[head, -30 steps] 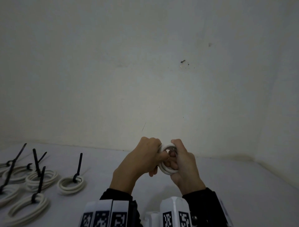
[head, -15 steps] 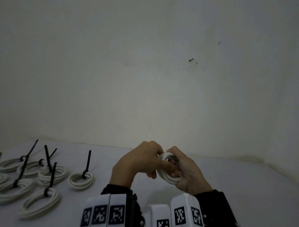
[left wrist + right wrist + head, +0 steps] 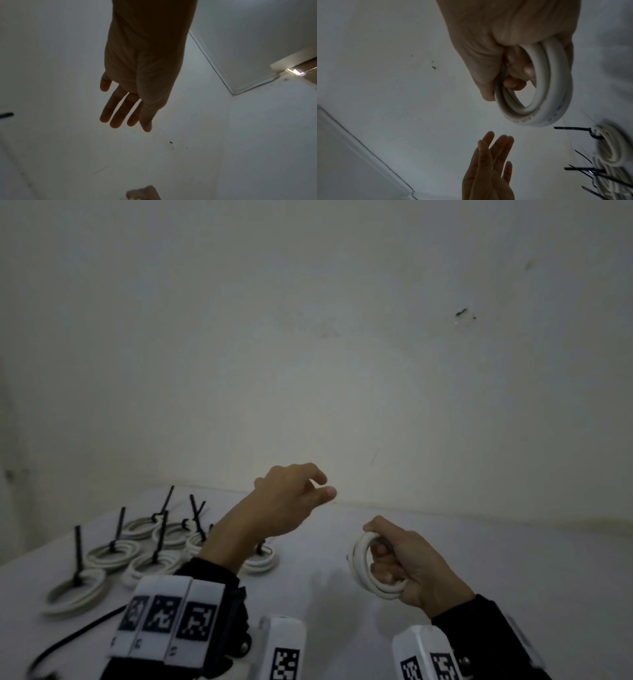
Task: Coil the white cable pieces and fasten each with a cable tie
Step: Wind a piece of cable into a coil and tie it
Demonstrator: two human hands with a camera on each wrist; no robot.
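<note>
Dim throughout, grey-green and grainy. Softly brightest on the wall (image 3: 342,412) just beyond the left hand (image 3: 291,501) fingertips. Backlit to near silhouette in the left wrist view, fingers (image 3: 118,108) dark against pale wall. Motion-smeared past the right hand (image 3: 513,40) fingertips, tied coils (image 3: 611,148) streaked. Bent lines toward frame edges.

Seven tied coils (image 3: 113,554), one untied coil (image 3: 358,559).

A dim, off-white wall (image 3: 308,354) with small dark marks (image 3: 462,313) rises behind the white table (image 3: 513,559).
</note>
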